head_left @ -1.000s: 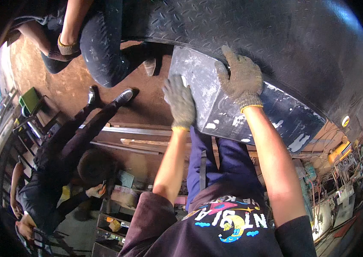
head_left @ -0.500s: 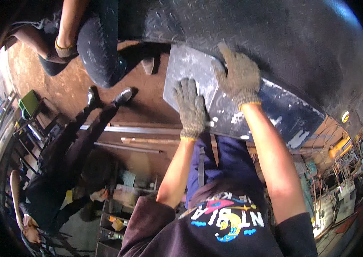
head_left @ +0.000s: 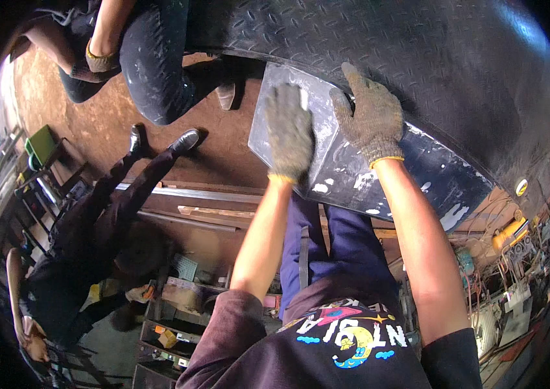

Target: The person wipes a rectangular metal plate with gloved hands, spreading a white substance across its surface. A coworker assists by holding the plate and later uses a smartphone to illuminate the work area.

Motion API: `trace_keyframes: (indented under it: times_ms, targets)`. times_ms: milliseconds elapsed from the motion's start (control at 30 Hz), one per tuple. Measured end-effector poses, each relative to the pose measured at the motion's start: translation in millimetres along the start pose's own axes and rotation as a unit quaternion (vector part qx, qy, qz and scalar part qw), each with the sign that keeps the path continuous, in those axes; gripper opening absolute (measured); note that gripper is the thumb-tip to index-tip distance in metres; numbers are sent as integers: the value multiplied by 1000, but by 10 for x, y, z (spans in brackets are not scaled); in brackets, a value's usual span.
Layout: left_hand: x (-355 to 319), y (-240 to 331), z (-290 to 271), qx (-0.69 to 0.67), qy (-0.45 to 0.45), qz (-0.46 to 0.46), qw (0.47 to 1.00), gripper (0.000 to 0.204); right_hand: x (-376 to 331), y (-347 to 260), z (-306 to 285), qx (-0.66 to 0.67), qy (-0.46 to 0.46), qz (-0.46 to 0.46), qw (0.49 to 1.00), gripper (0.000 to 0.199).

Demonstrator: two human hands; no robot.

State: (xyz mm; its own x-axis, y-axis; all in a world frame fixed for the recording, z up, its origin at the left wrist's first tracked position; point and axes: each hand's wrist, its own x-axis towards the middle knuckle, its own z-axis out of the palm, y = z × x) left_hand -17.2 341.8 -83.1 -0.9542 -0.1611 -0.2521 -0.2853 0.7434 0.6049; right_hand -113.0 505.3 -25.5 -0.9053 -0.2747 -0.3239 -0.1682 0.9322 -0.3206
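A dark, angled metal panel [head_left: 353,170] with whitish, filler-like patches runs along the edge of a large black tread plate [head_left: 327,35]. My left hand [head_left: 288,129], in a grey knitted work glove, lies flat on the panel's lighter end face, slightly blurred, with its fingers stretched out. Further right, my gloved right hand [head_left: 373,120] rests over the panel's upper edge beside the tread plate. Its thumb stands apart from its fingers. Neither hand grips anything that I can see.
At the upper left a person [head_left: 155,71] crouches, gloved, near the panel. Another person [head_left: 74,266] stands at the left. Metal bars [head_left: 203,193] lie across the floor behind me. Shelves with small items [head_left: 171,337] are at the lower left; a yellow tool [head_left: 510,235] and cables are at the right.
My left hand has slid forward, away from me, over the panel's end face. My right hand stays at the upper edge, shifted only slightly in the picture as the view moved.
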Motion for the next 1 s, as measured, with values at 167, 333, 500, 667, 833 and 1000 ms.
trace_keyframes:
  times_ms: [167, 333, 500, 667, 833, 1000]
  targets:
    - [364, -465, 126, 83, 47, -61, 994, 54, 67, -125, -64, -26, 1, -3, 1000, 63]
    - [-130, 52, 142, -17, 51, 77, 996, 53, 7, 3, -23, -6, 22, -8, 1000, 66]
    - [-291, -123, 79, -123, 94, 53, 987, 44, 24, -47, -66, 42, 50, -61, 996, 63]
    - [-613, -7, 113, -605, 157, -123, 771, 54, 10, -586, -165, -116, -29, -335, 935, 64]
    - [-1059, -7, 17, -369, 321, -366, 792, 56, -131, -829, 176, -285, -196, -418, 840, 76]
    - [-1339, 505, 355, -285, 301, -544, 729, 54, 394, -832, 316, -318, -214, -511, 770, 88]
